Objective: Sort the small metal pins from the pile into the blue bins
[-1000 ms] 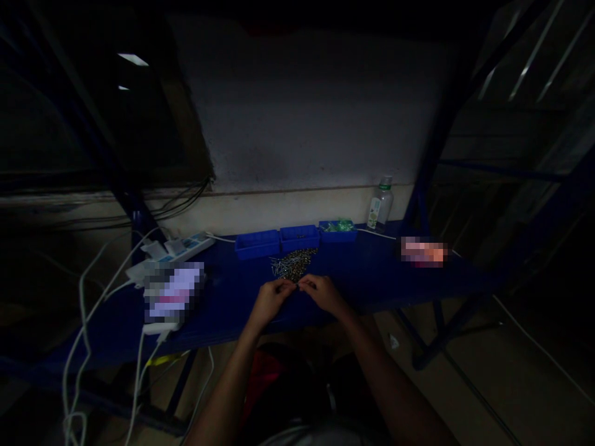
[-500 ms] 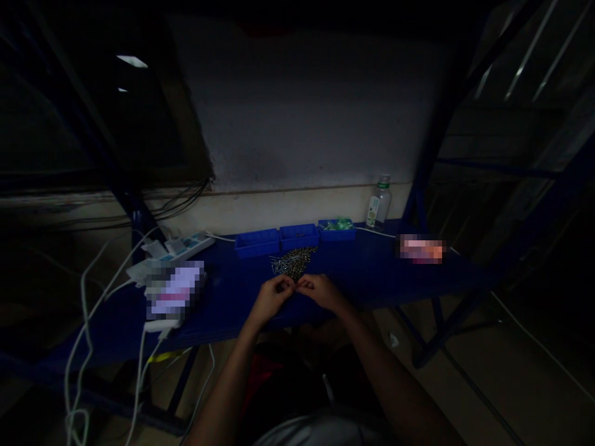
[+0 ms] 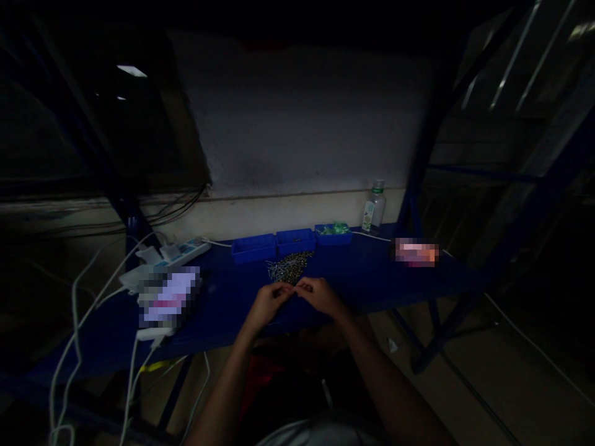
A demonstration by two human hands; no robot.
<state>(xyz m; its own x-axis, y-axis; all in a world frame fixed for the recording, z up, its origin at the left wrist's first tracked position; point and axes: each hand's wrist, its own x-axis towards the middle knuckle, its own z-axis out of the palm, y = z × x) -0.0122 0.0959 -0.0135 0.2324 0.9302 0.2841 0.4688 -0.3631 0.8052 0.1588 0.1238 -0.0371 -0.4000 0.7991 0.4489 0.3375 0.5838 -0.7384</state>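
A heap of small metal pieces, thin silvery pins and brass-coloured bits [image 3: 290,267], lies on the blue table [image 3: 223,297]. Just in front of the heap, my left hand [image 3: 270,301] and my right hand [image 3: 320,293] meet fingertip to fingertip. Both hands are closed in a pinch. Whatever is between their fingers is too small and dark to make out. Behind the heap stand three blue bins: the left bin [image 3: 253,248], the middle bin [image 3: 295,241] with a few small pieces inside, and the right bin [image 3: 333,234] holding green plastic packaging.
A clear bottle [image 3: 374,207] stands at the back right, near a blurred pinkish object [image 3: 415,253]. On the left are a power strip [image 3: 186,250], a blurred pale object [image 3: 171,296] and white cables [image 3: 77,316] hanging over the edge. Blue metal posts frame the table.
The whole view has shifted slightly, so the table things appear a little lower and further left. My hands stay together in front of the heap, the left fingers drawn somewhat closer together.
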